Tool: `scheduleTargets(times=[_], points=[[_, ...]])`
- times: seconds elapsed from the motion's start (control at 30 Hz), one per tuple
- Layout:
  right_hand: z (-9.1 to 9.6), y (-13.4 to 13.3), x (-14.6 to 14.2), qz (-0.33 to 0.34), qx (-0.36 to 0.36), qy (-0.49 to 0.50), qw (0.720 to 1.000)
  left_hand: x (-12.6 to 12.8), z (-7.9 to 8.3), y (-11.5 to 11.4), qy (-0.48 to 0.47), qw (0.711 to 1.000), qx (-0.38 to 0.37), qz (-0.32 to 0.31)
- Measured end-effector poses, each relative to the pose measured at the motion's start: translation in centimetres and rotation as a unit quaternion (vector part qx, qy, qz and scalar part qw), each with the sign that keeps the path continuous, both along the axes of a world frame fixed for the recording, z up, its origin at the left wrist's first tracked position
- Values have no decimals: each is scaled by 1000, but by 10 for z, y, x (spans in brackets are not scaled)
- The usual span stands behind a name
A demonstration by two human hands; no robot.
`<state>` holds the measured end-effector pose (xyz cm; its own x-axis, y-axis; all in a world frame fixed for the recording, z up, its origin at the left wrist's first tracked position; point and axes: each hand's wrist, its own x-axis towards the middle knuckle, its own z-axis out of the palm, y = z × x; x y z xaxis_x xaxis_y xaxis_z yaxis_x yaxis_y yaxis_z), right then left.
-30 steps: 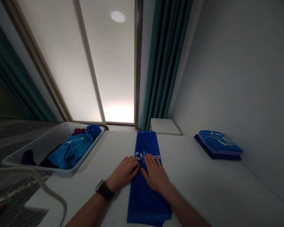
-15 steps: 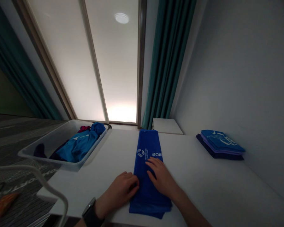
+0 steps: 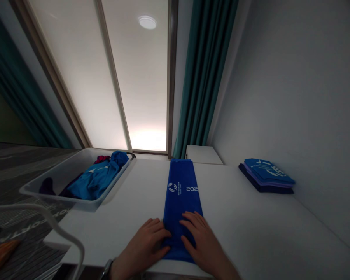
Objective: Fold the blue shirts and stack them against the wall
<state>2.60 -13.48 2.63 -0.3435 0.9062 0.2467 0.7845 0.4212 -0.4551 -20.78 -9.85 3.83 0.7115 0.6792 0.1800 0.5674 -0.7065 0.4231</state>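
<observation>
White and smooth, the broad counter [image 3: 236, 225] is the biggest thing in my feed. On its left, at the edge, I have a translucent plastic bin [image 3: 64, 175] with rumpled blue and dark clothing [image 3: 93, 182] inside, probably set there to be within reach without crowding the middle. Centred in front is a long, flat strip of royal-blue folded fabric [image 3: 183, 210], stretching toward the far edge; it seems laid lengthwise so that both sides are reachable. To the right, near the wall, sits a neat stack of blue, lilac and navy folded fabric [image 3: 268, 175], apparently kept apart from the loose pieces.

Of the hands, the right hand [image 3: 201, 237] rests unclenched, fingers spread over the strip's near part, likely steadying it. The left hand [image 3: 150, 241] curls at the left border; I cannot tell whether it pinches cloth. Compared with a second ago, both are closer to the near end, leaving the white emblem [image 3: 172, 187] and numerals [image 3: 191, 189] fully uncovered.
</observation>
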Motion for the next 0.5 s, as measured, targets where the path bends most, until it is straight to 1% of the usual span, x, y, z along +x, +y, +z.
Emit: scheduleTargets(times=[0.17,0.27,0.37,0.5], points=[[1,0,0,-3,2,29,1000,0,-7,-2,-7,998,59,-19],[1,0,1,-5,-1,44,999,1,-11,-3,-19,996,90,-21],[2,-1,1,-10,-6,51,999,-1,-11,-5,-25,995,94,-19],[5,-5,-1,-5,-4,49,999,-4,-7,-8,-31,996,80,-10]])
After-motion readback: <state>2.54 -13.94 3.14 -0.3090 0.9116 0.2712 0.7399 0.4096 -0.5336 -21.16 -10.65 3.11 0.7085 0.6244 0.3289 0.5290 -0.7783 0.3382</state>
